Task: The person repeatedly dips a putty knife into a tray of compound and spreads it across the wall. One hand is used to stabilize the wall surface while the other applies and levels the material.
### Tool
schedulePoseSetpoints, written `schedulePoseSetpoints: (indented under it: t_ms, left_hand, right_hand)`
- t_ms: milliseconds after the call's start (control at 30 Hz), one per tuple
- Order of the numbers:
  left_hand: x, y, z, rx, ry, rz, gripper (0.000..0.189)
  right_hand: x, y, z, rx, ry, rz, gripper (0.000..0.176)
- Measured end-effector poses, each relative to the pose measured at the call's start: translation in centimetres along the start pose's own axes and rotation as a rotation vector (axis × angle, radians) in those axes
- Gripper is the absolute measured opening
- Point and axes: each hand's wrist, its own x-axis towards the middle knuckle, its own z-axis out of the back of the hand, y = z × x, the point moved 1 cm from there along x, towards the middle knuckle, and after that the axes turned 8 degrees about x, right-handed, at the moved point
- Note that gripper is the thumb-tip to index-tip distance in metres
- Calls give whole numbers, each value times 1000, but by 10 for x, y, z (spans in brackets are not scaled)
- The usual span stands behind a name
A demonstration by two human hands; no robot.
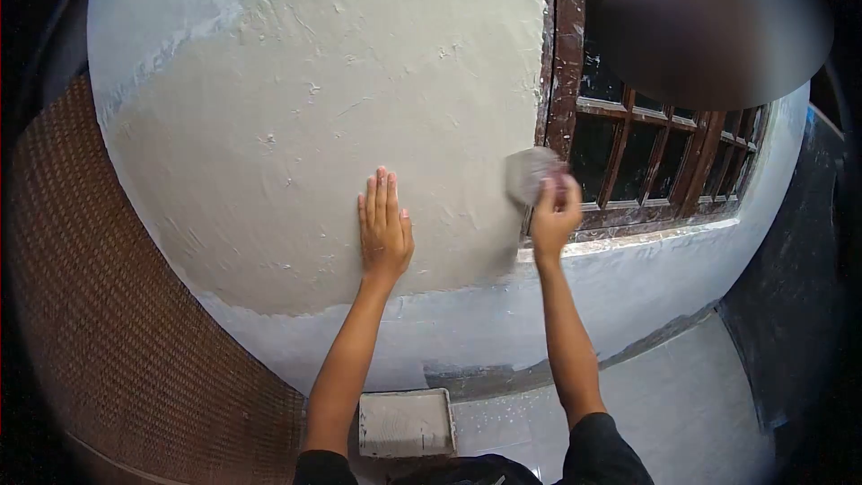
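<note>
Flat on the beige-coated wall (296, 144) lies my left hand (384, 229), palm toward the surface and fingers pointing up. My right hand (555, 220) is closed around the reddish handle of a putty knife (532, 174), just left of the window frame. Its broad grey blade is blurred by motion and overlaps the edge of the wall beside the frame. Small ridges and specks of filler stand out across the coated area. Below my hands the coating ends in an uneven line above whitish wall.
A wooden window (620, 157) with dark panes and a pale sill (646, 239) is on the right. Low on the floor sits a tray (407, 425) of beige filler. A woven panel (153, 305) stands at left, a dark sheet (790, 278) at right. Grey tiles (669, 395) cover the floor.
</note>
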Motion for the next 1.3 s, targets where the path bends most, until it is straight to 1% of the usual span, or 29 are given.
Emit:
schedulePoseSetpoints:
  t_ms: [67, 100, 167, 200, 233, 267, 300, 333, 400, 433, 467, 500, 533, 600, 667, 733, 800, 833, 900, 933, 967, 1000, 1033, 1067, 1133, 1167, 1200, 1267, 1300]
  left_hand:
    - [0, -1, 2, -25, 0, -8, 63]
    - [-1, -1, 2, -21, 2, -6, 63]
    - [0, -2, 0, -8, -7, -9, 63]
    - [0, -3, 0, -11, -4, -9, 63]
    - [0, -3, 0, -10, -12, -4, 63]
    - [0, -4, -1, -8, -22, 2, 62]
    - [0, -5, 0, -11, -19, 1, 62]
    - [-1, -4, 1, -7, -13, -1, 62]
    - [1, -2, 1, 2, -11, -7, 62]
    - [0, -1, 1, 1, 2, -11, 62]
    - [0, 1, 1, 0, 15, -14, 63]
    - [0, 1, 1, 3, 15, -11, 63]
    - [0, 0, 1, 2, 23, -6, 63]
    - [0, 0, 0, 3, 29, -3, 63]
    - [0, -2, -2, 6, 6, 1, 63]
    - [0, -3, -2, 8, -4, -1, 62]
    - [0, -4, -1, 11, -13, -1, 62]
    - [0, -3, 0, 8, -5, -5, 61]
    - [0, 0, 2, 9, 1, -11, 61]
    - [0, 1, 3, 6, 21, -13, 61]
    - [-1, 2, 3, 4, 41, -12, 61]
    - [-1, 2, 3, 7, 41, -6, 61]
    - [-1, 2, 2, 12, 29, -16, 61]
    - [-1, 2, 1, 15, 16, -27, 61]
    - [-1, 0, 0, 15, 13, -16, 62]
    - [-1, -1, -1, 12, 12, -6, 62]
    - [-1, -2, -1, 7, 12, -5, 62]
    - [-1, -2, 0, 15, 3, -11, 62]
    - [-2, -2, 1, 10, 5, -11, 62]
  right_hand:
    - [17, -5, 17, 117, -152, -35, 23]
    - [12, -5, 17, 119, -149, -38, 23]
    - [-8, -8, 17, 39, 51, -11, 23]
    - [-26, -14, 9, 31, 165, 59, 21]
    - [-44, 2, 0, 55, 286, 213, 19]
    - [-60, -1, -4, 4, 421, 295, 20]
    - [-71, 0, -9, -17, 517, 323, 21]
    - [-70, -5, -9, -19, 514, 320, 21]
    - [-58, -16, -8, -134, 354, 387, 22]
    - [-47, -24, 0, -114, 239, 167, 22]
    - [-32, -34, 7, -57, 64, 123, 24]
    - [-16, -38, 18, -49, -60, 20, 27]
    - [-7, -20, 28, -32, -154, -73, 29]
    - [-6, -13, 34, 176, -211, -98, 27]
    - [-31, -20, 32, 44, 40, 22, 23]
    - [-67, -15, 17, -15, 327, 256, 20]
    - [-91, -12, 7, -82, 549, 311, 19]
    - [-89, -19, 7, -84, 548, 309, 19]
    - [-69, -37, 8, -116, 317, 321, 22]
    - [-56, -40, 13, -32, 160, 129, 23]
    - [-41, -48, 24, -94, 31, 66, 24]
    - [-26, -39, 33, 39, -48, -14, 25]
    - [-17, -37, 44, 64, -98, -133, 24]
    - [-19, -37, 43, 64, -94, -134, 24]
    - [-30, -33, 45, 92, -45, -96, 22]
    - [-47, -28, 41, 41, 109, -32, 21]
    - [-64, -51, 31, -31, 182, 256, 21]
    - [-95, -22, 19, -29, 455, 119, 20]
    - [-96, -25, 18, -104, 462, 195, 20]
